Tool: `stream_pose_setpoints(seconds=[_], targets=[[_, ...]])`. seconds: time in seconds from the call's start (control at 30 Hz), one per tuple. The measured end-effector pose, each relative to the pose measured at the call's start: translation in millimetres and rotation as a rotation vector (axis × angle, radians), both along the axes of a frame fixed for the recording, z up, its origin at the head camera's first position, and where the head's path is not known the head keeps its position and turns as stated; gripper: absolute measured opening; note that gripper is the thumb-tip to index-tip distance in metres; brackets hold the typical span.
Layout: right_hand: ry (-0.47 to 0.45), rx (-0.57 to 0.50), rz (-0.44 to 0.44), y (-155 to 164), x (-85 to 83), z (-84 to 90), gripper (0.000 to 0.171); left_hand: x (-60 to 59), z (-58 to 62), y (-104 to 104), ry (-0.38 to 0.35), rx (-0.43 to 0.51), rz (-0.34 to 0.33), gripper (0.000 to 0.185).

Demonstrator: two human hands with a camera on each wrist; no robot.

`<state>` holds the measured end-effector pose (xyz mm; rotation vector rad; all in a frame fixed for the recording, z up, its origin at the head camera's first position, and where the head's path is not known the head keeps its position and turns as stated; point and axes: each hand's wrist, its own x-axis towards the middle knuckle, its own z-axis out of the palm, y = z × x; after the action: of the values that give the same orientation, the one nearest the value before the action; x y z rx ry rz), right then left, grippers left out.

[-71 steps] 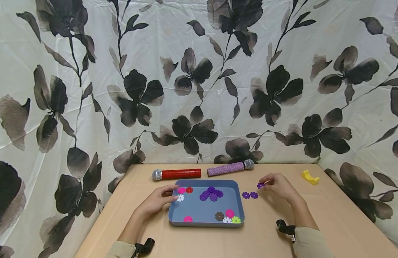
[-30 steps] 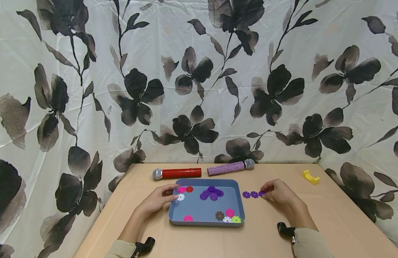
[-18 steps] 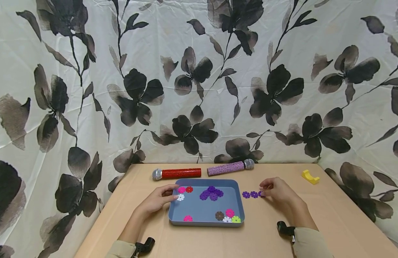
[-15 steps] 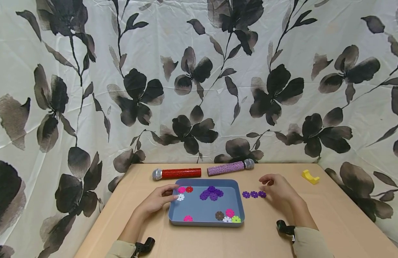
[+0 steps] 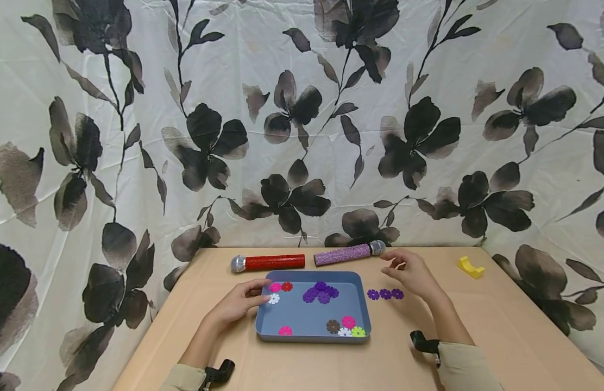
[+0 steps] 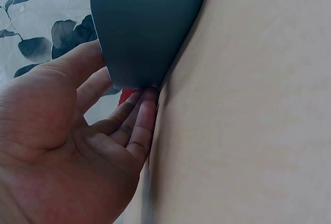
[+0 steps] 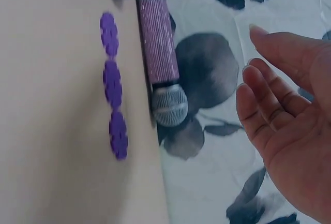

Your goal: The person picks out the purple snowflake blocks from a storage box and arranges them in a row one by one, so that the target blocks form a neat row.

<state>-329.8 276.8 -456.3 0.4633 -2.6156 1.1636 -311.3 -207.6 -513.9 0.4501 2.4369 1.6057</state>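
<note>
My left hand (image 5: 236,306) holds the left side of a blue-grey tray (image 5: 307,319), thumb at the rim and other fingers along the outside, as the left wrist view of the tray wall (image 6: 147,38) shows. Inside lie a pile of purple notched discs (image 5: 321,294) and several pink, red, white, brown and lime ones. To the tray's right, three purple discs (image 5: 385,294) form a row flat on the table. My right hand (image 5: 413,275) hovers above and behind that row with loosely bent fingers. Nothing is between them in the right wrist view of the hand (image 7: 289,115).
Behind the tray lie a red microphone (image 5: 275,262) and a glittery lilac microphone (image 5: 343,255), its head close to my right fingertips in the head view. A yellow curved piece (image 5: 471,267) sits at the back right. A floral cloth (image 5: 292,136) hangs behind the table.
My right hand set the third purple disc at the row's right end and let it go. It then rose away and moved left towards the lilac microphone's head. The left hand stayed put.
</note>
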Motion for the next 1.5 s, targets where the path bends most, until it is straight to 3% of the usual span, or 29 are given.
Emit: stream_pose_setpoints(seconds=[0.6,1.0,1.5], targets=[[0.011,-0.029,0.269,-86.8,-1.5,-11.6,0.023,-2.0,-2.1,-0.9,-0.003,0.012,-0.011,0.055],[-0.048,0.014,0.294,-113.0,1.6,-18.9,0.023,-0.2,0.9,-2.2,0.023,-0.010,-0.016,0.057],[-0.035,-0.001,0.375,-125.2,2.3,-35.0,0.024,1.6,2.7,-2.4,0.032,0.004,-0.037,0.055]])
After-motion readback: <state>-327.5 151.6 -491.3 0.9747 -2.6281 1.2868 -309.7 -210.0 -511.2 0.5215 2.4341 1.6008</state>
